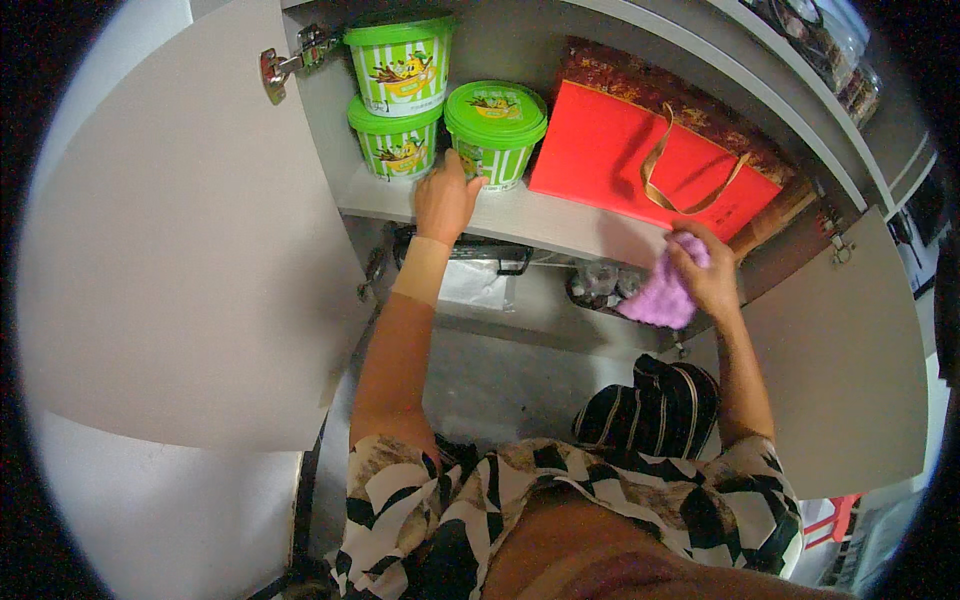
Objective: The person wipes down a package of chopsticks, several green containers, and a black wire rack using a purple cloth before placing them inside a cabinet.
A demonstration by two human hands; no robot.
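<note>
My left hand (445, 201) is at the front of the cabinet shelf, against the lower left side of a green lidded tub (496, 124). Its thumb sits apart from the fingers, some of which are hidden, so a grip on the tub cannot be confirmed. Just left of it, one green tub (401, 67) is stacked on another tub (396, 146). A purple cloth (666, 291) hangs from my right hand (705, 266), bunched between thumb and fingers. That hand is by the shelf edge, at the lower edge of a red paper gift bag (645, 154) with gold ribbon handles.
Cabinet doors stand swung out on the left (187, 247) and right (832, 367). Under the shelf board (555, 225) are a white packet (472, 285) and a dark container holding clear items (600, 285). Bagged goods (832, 52) occupy a higher level at upper right.
</note>
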